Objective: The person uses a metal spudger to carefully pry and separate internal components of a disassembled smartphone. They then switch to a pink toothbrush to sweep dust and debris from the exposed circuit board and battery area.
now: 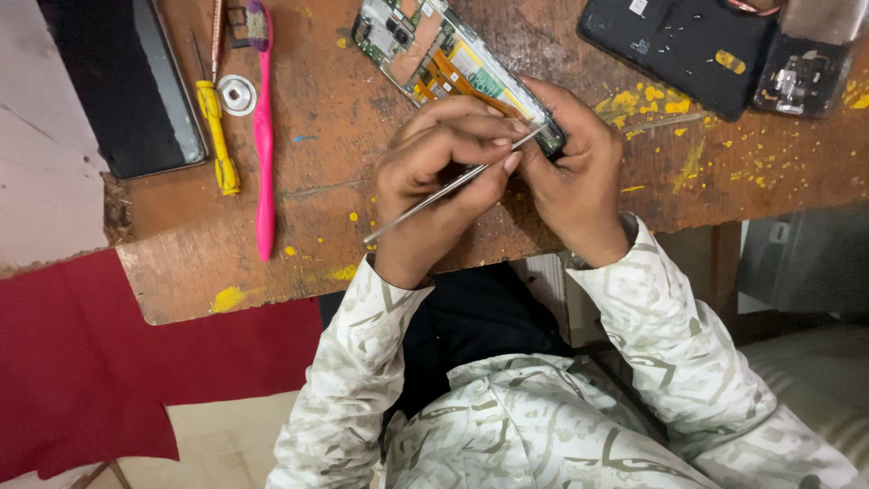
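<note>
Phone: opened phone (pixel 444 54), board side up, lies on the wooden bench (pixel 344 136); its lower end is in my hands.
Right grip: right hand (pixel 575 177) is closed around that lower end and steadies it.
Left grip: left hand (pixel 444 167) pinches the thin metal tool (pixel 434 195), with the tip at the phone's edge.
Advice: I think it is best to keep the tip shallow, lever gently and press the phone firmly down.
Nearby: yellow screwdriver (pixel 217 136), well apart.

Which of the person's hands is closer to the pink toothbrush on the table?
Left. The left hand, gripping a thin metal tool, is just right of the pink toothbrush in the picture; the right hand, holding the opened phone, lies beyond it, farther off.
</note>
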